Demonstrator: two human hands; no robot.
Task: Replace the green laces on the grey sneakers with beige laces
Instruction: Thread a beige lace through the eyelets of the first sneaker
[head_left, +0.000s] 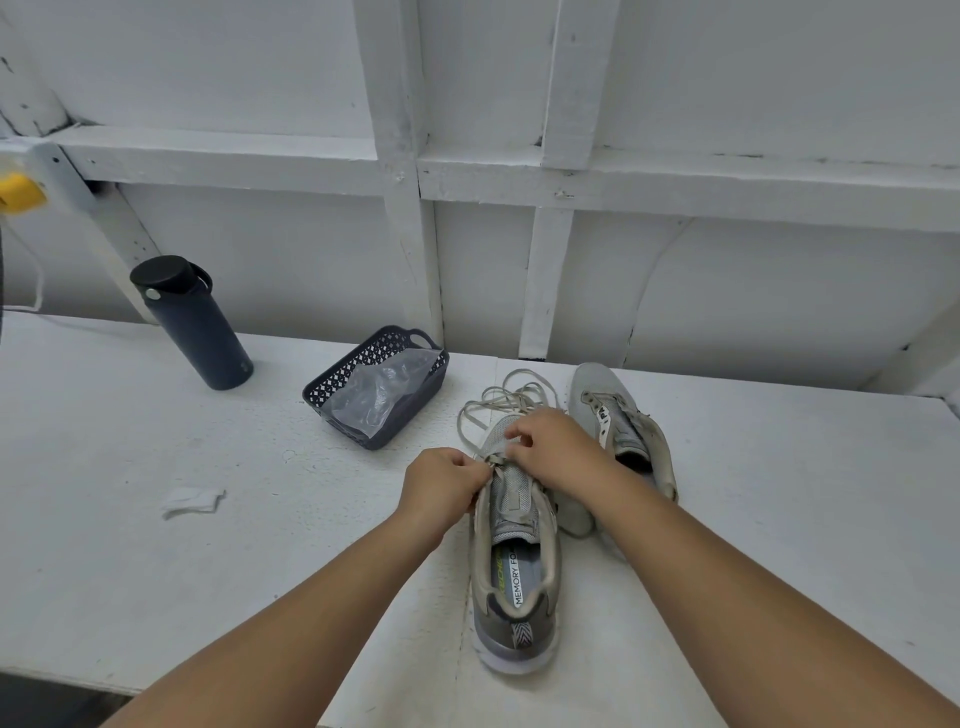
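Threading of beige lace (493, 402) through near sneaker (514, 566), low eyelet rows, judged as step in hand; no green lace visible anywhere.

Left to right across white table (130, 519):

- Dark bottle (195, 327), upright, far left. Irrelevant to step; leave in place.
- Paper scrap (192, 501), nearer, left of hands.
- Dark basket (376, 387) holding clear plastic bag (382, 392), just left of lace slack. Keep loose loops out of basket weave.
- Left hand (441, 491): fingers curled, pinching lace at left eyelet row. Hold firm as anchor so lace does not slide back.
- Near sneaker: toe pointing far, heel near, tongue exposed, upper eyelets unlaced. Keep tongue flat and centred before each crossing.
- Right hand (545, 447): fingers curled tight over lace at toe-side eyelets; exact strand held hidden under fingers. Feed tip straight through eyelet, not at an angle.
- Lace slack: tangled loops on table beyond toe. Untangle before pulling through, else probable knot.
- Second sneaker (623, 431), right and farther, touching or just beside near one; lace state unclear.

Equalise both lace ends after first row. Draw each crossing snug, without twist.
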